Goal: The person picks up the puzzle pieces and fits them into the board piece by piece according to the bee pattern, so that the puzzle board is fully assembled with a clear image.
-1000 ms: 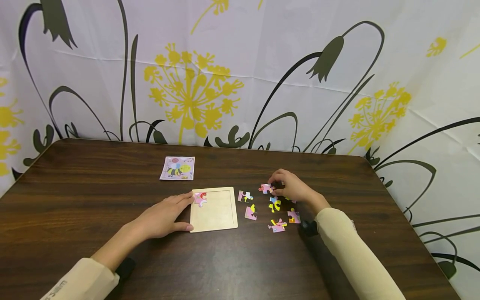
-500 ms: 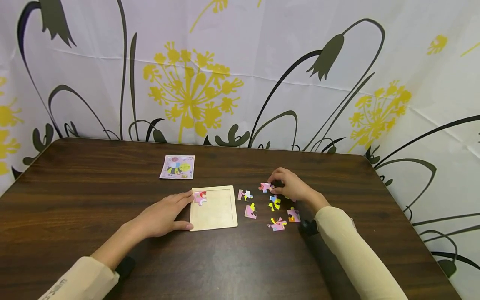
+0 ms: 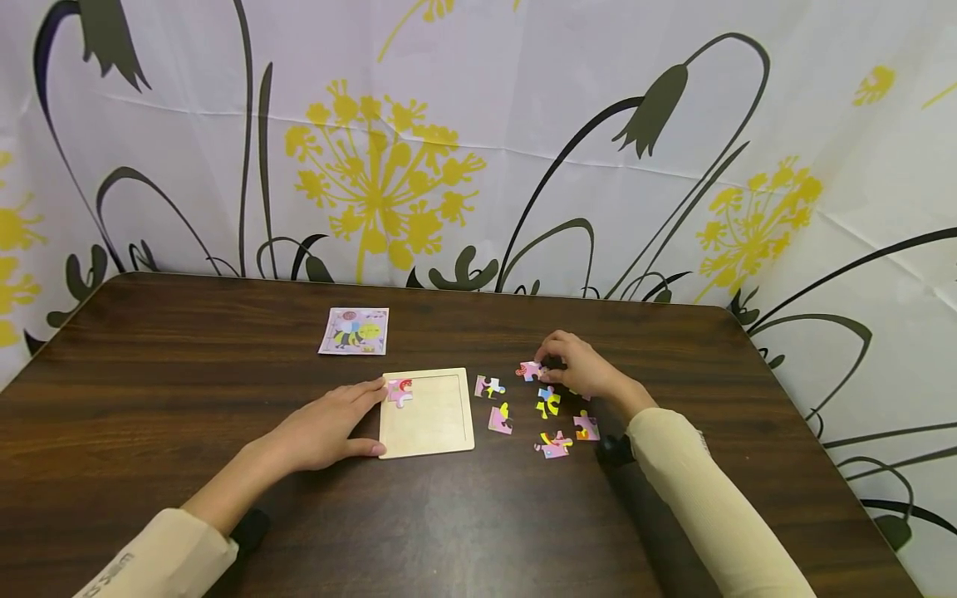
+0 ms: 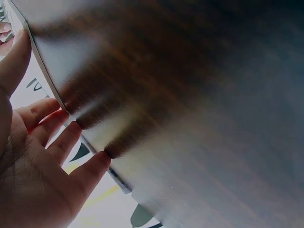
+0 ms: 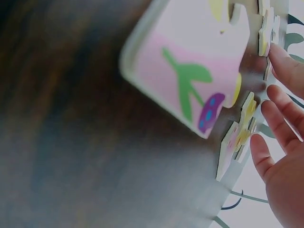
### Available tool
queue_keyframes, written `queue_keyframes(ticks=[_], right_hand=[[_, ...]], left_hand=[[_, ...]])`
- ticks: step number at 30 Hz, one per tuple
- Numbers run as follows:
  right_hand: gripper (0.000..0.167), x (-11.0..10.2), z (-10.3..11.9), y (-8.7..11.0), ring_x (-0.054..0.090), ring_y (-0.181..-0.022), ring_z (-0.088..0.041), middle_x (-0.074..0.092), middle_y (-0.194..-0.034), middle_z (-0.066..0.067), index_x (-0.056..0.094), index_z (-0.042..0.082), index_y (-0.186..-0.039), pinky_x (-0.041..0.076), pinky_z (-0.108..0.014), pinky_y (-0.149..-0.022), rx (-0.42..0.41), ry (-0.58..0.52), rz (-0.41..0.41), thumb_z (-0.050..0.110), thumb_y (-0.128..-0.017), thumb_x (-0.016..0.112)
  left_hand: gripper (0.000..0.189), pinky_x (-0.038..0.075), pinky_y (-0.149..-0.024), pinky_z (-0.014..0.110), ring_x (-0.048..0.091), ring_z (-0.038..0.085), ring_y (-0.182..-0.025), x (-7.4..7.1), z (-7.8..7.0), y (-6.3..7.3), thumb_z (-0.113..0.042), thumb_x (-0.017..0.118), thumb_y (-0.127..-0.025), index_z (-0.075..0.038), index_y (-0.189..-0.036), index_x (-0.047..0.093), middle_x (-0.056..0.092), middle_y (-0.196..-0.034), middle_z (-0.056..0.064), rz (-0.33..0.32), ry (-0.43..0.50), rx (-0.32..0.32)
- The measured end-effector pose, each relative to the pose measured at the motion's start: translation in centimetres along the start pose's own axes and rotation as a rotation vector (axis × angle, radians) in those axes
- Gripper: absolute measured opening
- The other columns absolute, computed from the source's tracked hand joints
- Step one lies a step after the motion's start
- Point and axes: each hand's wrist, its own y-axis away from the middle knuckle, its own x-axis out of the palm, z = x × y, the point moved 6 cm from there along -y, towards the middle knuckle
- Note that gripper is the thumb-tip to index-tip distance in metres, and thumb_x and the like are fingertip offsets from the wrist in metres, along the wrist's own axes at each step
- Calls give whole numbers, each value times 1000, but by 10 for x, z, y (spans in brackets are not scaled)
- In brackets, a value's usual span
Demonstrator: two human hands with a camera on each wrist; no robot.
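Observation:
In the head view, my left hand (image 3: 325,428) rests along the left edge of a square wooden puzzle tray (image 3: 429,428), its thumb at the near corner and its fingertips at the far one. One pink and red puzzle piece (image 3: 399,393) lies in the tray's far left corner. My right hand (image 3: 583,365) holds a pink and red jigsaw piece (image 3: 529,370) between thumb and forefinger, low over the table. In the left wrist view, the fingers (image 4: 90,171) reach out to the tray's edge. Another piece (image 5: 190,71) looms large in the right wrist view.
Several loose pieces lie right of the tray, among them a blue and yellow piece (image 3: 548,403), a corner piece (image 3: 586,426) and a pink piece (image 3: 553,446). A bee picture card (image 3: 355,331) lies behind the tray. A flowered cloth (image 3: 463,149) hangs behind the table (image 3: 449,531).
Both hands keep nearly the same place over the tray and the pieces. The whole scene shifts slightly upward in the head view.

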Motion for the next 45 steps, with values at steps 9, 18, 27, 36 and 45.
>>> queue_keyframes(ticks=[9,18,27,36,45], right_hand=[[13,0,2,-1,47,-102,-28,52,-106,-9,63,7,-93,32,-53,-90,-29,48,-19,11,-82,68],[14,-1,4,1,46,-103,-29,52,-106,-9,62,8,-92,30,-55,-90,-29,63,-14,16,-83,68],[18,-1,5,2,45,-104,-29,51,-108,-10,62,5,-97,32,-53,-92,-27,55,4,13,-82,69],[15,2,1,0,47,-95,-25,53,-97,-5,62,8,-91,34,-51,-84,-98,77,-49,21,-84,68],[16,1,3,0,47,-95,-26,53,-98,-7,61,3,-93,36,-47,-87,-54,70,-20,15,-84,68]], left_hand=[[74,32,-96,55,36,42,-123,1,0,0,-39,67,-80,4,-134,40,36,-139,22,-1,2,9],[74,32,-96,55,36,42,-123,1,1,-1,-40,67,-80,4,-134,40,36,-139,22,2,0,11],[75,31,-96,55,36,42,-123,1,1,-1,-40,67,-80,4,-134,40,35,-140,22,0,1,10],[74,31,-97,55,36,41,-123,1,0,-1,-39,67,-80,5,-133,41,35,-139,23,6,2,9],[75,30,-97,55,36,41,-124,1,0,-1,-39,68,-80,5,-134,40,35,-139,23,11,4,4]])
